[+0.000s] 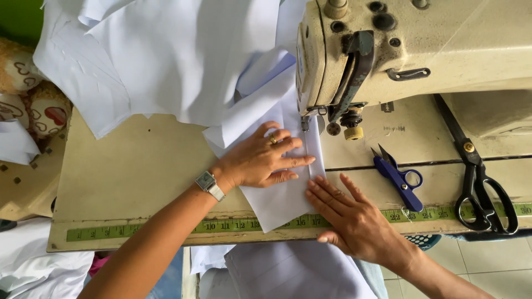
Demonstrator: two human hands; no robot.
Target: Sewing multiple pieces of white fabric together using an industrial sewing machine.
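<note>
My forearms are the closest thing to the lens, coming up from the bottom edge, and past them both palms sit flat on the white fabric strip [280, 194]. Left hand [260, 160] has its fingers spread and pressed down, tips pointing toward the presser foot [306, 123], which sits just beyond my index finger. Right hand [349, 213] is flat too, fingers together, touching the strip's right edge, nearer me than the left one. Neither is gripping anything, just pinning cloth.

The strip's long axis runs away from me, from the table edge up under the sewing machine [410, 50]. The left hand is nearer the needle.

Off my right fingertips lie blue thread snips [400, 176], and further right big black shears [482, 188].

The needle itself is hard to make out, and the rest of the white cloth spills out of frame.
</note>
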